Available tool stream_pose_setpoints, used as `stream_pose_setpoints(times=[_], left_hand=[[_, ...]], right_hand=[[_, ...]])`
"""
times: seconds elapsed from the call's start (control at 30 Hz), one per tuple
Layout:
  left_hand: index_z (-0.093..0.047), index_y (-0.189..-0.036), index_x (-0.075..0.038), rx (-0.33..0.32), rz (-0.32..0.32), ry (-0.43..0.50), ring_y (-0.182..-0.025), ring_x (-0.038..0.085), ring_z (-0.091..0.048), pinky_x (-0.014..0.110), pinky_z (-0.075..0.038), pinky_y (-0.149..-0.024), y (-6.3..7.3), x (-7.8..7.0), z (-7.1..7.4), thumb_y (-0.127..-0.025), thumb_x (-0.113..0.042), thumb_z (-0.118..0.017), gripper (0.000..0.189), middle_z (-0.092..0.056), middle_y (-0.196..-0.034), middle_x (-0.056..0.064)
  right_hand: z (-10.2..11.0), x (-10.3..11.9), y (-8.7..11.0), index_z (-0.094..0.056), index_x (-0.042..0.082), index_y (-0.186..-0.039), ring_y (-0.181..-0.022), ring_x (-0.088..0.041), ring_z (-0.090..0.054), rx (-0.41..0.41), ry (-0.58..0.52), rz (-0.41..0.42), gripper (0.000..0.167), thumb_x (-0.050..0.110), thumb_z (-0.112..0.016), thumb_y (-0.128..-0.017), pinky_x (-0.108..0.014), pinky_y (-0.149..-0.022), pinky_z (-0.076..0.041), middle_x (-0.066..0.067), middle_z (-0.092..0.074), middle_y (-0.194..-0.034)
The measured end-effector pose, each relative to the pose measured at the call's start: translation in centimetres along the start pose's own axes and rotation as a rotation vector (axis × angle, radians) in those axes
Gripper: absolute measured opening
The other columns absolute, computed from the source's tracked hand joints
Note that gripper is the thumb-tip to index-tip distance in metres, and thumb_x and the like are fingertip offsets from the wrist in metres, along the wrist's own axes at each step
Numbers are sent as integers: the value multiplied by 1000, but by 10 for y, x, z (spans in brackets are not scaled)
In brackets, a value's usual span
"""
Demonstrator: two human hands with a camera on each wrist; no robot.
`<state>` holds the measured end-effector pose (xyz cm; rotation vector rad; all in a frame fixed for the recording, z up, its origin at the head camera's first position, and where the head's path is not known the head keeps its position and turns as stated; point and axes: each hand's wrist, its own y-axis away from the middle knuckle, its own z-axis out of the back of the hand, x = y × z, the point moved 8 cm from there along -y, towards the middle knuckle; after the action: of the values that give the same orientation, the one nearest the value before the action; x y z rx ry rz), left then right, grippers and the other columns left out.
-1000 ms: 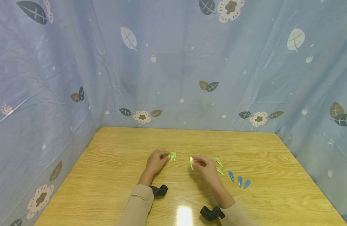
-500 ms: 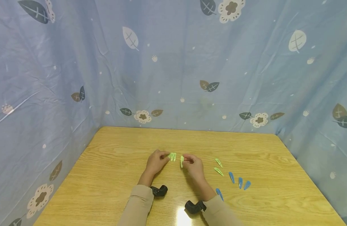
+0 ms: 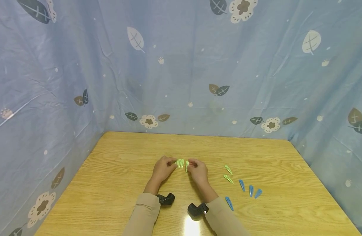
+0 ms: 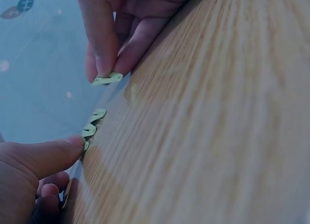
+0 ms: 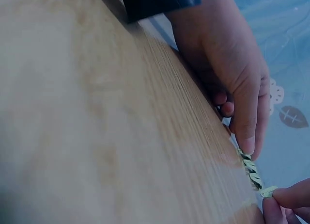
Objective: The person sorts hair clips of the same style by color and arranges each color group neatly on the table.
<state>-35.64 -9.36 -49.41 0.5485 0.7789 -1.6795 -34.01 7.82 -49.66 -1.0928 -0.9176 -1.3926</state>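
Observation:
A row of light green snap hair clips (image 3: 181, 163) lies side by side on the wooden table. At its left end my left hand (image 3: 163, 169) pinches the outermost clip between thumb and forefinger; the left wrist view shows the thumb resting on this end of the row (image 4: 89, 130). My right hand (image 3: 199, 172) holds another green hair clip (image 3: 187, 166) by finger and thumb, just right of the row. A small gap parts this held clip (image 5: 268, 191) from the row in the right wrist view.
Two loose green clips (image 3: 228, 179) lie to the right of my right hand. Several blue hair clips (image 3: 241, 185) are scattered beyond them, one (image 3: 229, 203) close to the right sleeve. A blue patterned curtain (image 3: 181, 65) borders the table (image 3: 124, 147) at the back and sides.
My right hand has carried the green hair clip leftward to beside the row. A blue clip formerly behind the right forearm now shows. The left hand has stayed in place.

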Motion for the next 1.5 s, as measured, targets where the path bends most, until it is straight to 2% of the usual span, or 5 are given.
stream_pose_setpoints(times=[0.47,0.83,1.27,1.5], left_hand=[[-72,-113,-11,5,5,7,-70,14,-43,30,-39,-63,0,-2,0,-88,-22,-71,27,-49,-80,0],[-72,-113,-11,1,0,11,-69,14,-42,30,-39,-62,0,0,1,-88,-22,-71,27,-49,-80,0],[-72,-112,-11,-7,-6,0,-69,13,-43,29,-39,-62,-1,-1,0,-88,-22,-71,26,-51,-81,0],[-72,-112,-11,-13,-16,-7,-69,13,-44,29,-40,-62,-1,0,-1,-88,-22,-71,26,-51,-81,0]], right_hand=[[-5,2,-19,-70,-5,-102,-77,-19,-60,19,110,-27,23,-2,-66,-80,-26,-62,-50,-9,-65,-85],[-8,9,-23,-71,-6,-96,-63,-15,-54,29,206,10,20,-5,-62,-78,-24,-54,-45,-8,-63,-76],[-6,4,-18,-69,-5,-99,-68,-16,-53,23,160,-19,21,0,-64,-79,-25,-57,-44,-7,-62,-79],[-4,4,-13,-68,-5,-100,-78,-20,-60,21,106,-2,21,1,-65,-80,-30,-66,-50,-9,-64,-86]])
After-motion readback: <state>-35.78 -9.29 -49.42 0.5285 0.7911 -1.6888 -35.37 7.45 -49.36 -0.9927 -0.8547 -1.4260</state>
